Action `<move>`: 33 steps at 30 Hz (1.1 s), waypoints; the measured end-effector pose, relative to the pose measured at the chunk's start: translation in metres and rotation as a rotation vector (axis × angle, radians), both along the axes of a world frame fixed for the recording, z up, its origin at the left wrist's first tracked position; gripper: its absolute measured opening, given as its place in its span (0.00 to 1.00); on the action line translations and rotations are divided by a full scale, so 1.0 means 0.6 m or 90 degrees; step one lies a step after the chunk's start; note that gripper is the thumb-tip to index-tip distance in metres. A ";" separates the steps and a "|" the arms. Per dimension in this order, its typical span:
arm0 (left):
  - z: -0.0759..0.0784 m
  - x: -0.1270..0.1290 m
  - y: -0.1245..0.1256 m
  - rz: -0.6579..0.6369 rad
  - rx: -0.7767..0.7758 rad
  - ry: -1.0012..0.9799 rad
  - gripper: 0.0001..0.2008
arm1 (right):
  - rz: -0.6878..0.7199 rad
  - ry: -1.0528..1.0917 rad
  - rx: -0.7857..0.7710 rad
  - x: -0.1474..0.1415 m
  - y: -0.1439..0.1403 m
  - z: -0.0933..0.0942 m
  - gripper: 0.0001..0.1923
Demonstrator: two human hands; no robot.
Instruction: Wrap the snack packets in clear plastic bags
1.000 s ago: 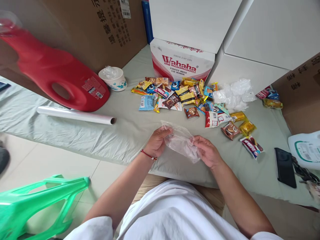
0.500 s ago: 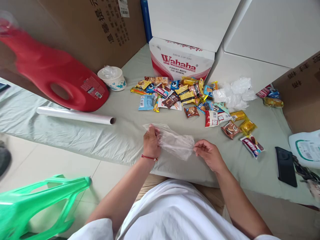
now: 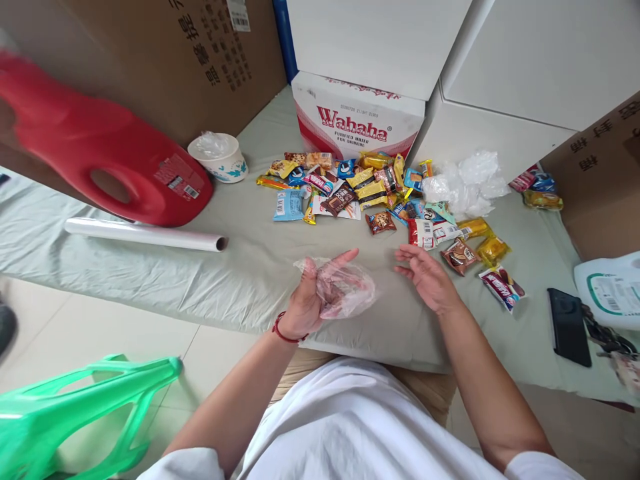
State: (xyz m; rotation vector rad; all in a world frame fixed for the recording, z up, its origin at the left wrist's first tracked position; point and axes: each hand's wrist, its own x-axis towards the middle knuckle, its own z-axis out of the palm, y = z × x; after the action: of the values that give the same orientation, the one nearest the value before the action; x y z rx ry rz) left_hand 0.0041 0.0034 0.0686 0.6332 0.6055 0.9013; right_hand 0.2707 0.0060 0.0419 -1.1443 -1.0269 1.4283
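My left hand (image 3: pixel 311 300), with a red cord on its wrist, holds a thin clear plastic bag (image 3: pixel 353 297) over the front of the bed-like surface. One finger stretches out past the bag; the others show through the film, and whether they are inside or behind it I cannot tell. To the right, my right hand (image 3: pixel 425 277) is in the air, apart from the bag, its fingers spread and holding nothing. Beyond both hands lies a pile of wrapped snacks (image 3: pixel 367 193). A brown snack packet (image 3: pixel 380 223) is the nearest of these to the bag.
Crumpled clear bags (image 3: pixel 467 183) lie beside the snacks, before a Wahaha carton (image 3: pixel 357 117). Leftward are a paper bowl (image 3: pixel 227 163), a film roll (image 3: pixel 145 235) and a red jug (image 3: pixel 165 180). A phone (image 3: pixel 569 327) lies right; a green stool (image 3: pixel 95 407) is on the floor.
My right hand has let go of the bag's end and moved slightly right and up, its fingers opening. The bag, stretched between both hands before, is now bunched around my left hand's fingers.
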 end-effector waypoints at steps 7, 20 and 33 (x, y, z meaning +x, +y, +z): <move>-0.022 -0.003 0.004 0.066 0.073 0.253 0.39 | 0.254 -0.088 -0.034 -0.059 0.020 0.026 0.20; -0.025 0.010 0.005 0.074 0.092 0.312 0.30 | 0.175 -0.159 0.014 -0.084 0.025 0.023 0.20; -0.032 -0.013 0.030 0.112 -0.088 0.112 0.22 | 0.006 0.053 -0.221 -0.071 0.007 0.033 0.24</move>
State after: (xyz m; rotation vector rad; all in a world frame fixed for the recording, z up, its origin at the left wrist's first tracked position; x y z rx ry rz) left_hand -0.0035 0.0213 0.0493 0.5432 0.8852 0.9639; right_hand 0.2279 0.0103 0.0615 -1.3142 -0.7430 1.6911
